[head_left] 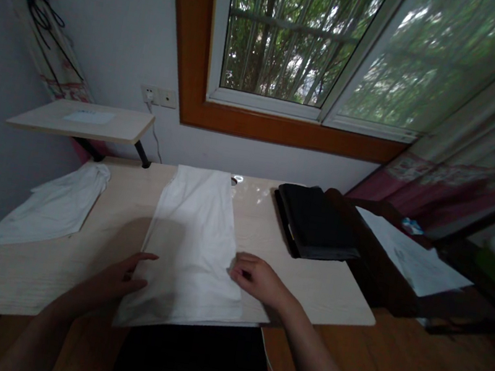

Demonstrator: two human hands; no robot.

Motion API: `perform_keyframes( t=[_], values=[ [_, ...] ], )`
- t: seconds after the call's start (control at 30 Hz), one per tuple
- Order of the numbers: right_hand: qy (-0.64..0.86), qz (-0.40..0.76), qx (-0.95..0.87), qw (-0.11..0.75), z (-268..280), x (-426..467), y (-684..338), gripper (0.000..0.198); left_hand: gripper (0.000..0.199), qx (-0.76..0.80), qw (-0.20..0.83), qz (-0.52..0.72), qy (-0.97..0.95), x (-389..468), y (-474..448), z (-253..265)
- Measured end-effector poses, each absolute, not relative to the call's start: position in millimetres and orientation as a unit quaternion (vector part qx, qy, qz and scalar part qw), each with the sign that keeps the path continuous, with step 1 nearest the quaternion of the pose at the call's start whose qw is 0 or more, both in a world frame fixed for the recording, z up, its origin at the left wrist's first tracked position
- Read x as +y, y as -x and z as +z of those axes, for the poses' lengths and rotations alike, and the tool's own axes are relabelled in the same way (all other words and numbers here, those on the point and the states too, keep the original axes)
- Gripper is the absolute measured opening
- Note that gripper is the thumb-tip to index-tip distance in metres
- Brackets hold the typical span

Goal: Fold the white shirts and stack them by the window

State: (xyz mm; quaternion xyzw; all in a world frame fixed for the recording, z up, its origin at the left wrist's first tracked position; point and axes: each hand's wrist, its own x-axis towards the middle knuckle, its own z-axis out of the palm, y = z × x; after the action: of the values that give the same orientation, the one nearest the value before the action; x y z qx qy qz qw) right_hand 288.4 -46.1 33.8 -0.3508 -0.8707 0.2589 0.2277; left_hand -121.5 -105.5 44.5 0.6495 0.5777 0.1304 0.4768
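Observation:
A long white cloth garment (195,234), its exact kind unclear, lies flattened lengthwise across the desk, its near end reaching the front edge. At its left edge is my left hand (132,274), thumb and forefinger apart over the fabric and the other fingers partly hidden. My right hand (256,278) is at the opposite edge, fingers curled and pressed together on the fabric's border. Light creases run along the cloth. On the left of the desk rests a second white cloth (56,205), loosely folded.
The pale wooden desk (113,233) carries a raised shelf (55,120) with a paper on it at back left. Black folders (316,225) lie right of the cloth. Beyond them is a dark wooden surface with white papers (410,252). A window stands behind.

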Motion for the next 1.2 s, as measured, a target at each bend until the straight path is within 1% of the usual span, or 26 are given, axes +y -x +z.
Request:
perform_keyframes(
  t=[0.07, 0.17, 0.27, 0.37, 0.47, 0.53, 0.6, 0.63, 0.7, 0.77, 0.9, 1.03, 1.2],
  values=[
    [0.354, 0.244, -0.866, 0.255, 29.0, -33.4, -285.7, 0.023, 0.062, 0.56, 0.49, 0.106, -0.659, -104.1, 122.9, 46.9],
    [0.351, 0.212, -0.863, 0.296, 20.9, -17.8, -282.4, 0.01, 0.048, 0.53, 0.516, 0.06, -0.671, -105.6, 126.7, 48.7],
    [0.339, 0.182, -0.873, 0.3, 13.8, -8.8, -280.7, 0.023, 0.041, 0.508, 0.543, 0.031, -0.669, -108.5, 130.3, 47.5],
    [0.337, 0.169, -0.882, 0.282, 10.2, -5.5, -280.7, 0.026, 0.046, 0.506, 0.554, 0.009, -0.661, -109.1, 136.9, 45.6],
    [0.344, 0.171, -0.88, 0.28, 9.0, -5.2, -281.5, 0.021, 0.056, 0.529, 0.539, 0.016, -0.656, -101.6, 148.1, 46.4],
    [0.348, 0.174, -0.878, 0.279, 8.6, -5.8, -281.5, 0.018, 0.066, 0.556, 0.527, 0.042, -0.642, -87.9, 154.6, 47.7],
    [0.352, 0.172, -0.877, 0.277, 8.0, -6.6, -280.7, 0.015, 0.071, 0.59, 0.492, 0.09, -0.633, -65.3, 157.4, 47.3],
    [0.355, 0.17, -0.876, 0.277, 7.6, -7.1, -280.0, 0.013, 0.071, 0.607, 0.459, 0.117, -0.639, -50.9, 157.0, 46.0],
    [0.359, 0.168, -0.875, 0.279, 7.0, -8.1, -278.4, 0.01, 0.064, 0.647, 0.357, 0.163, -0.654, -18.3, 152.9, 41.0],
    [0.363, 0.168, -0.873, 0.28, 6.6, -9.1, -276.9, 0.006, 0.055, 0.673, 0.261, 0.182, -0.667, 15.4, 145.8, 34.1],
    [0.368, 0.167, -0.87, 0.283, 5.4, -11.4, -275.3, 0.005, 0.036, 0.708, 0.154, 0.179, -0.666, 70.0, 129.2, 23.7],
    [0.367, 0.171, -0.869, 0.285, 4.3, -13.6, -275.4, 0.005, 0.028, 0.727, 0.126, 0.178, -0.651, 104.5, 116.5, 21.8],
    [0.367, 0.171, -0.87, 0.28, 5.9, -14.6, -275.7, 0.006, 0.021, 0.743, 0.147, 0.162, -0.633, 126.0, 110.0, 21.1]
  ],
)
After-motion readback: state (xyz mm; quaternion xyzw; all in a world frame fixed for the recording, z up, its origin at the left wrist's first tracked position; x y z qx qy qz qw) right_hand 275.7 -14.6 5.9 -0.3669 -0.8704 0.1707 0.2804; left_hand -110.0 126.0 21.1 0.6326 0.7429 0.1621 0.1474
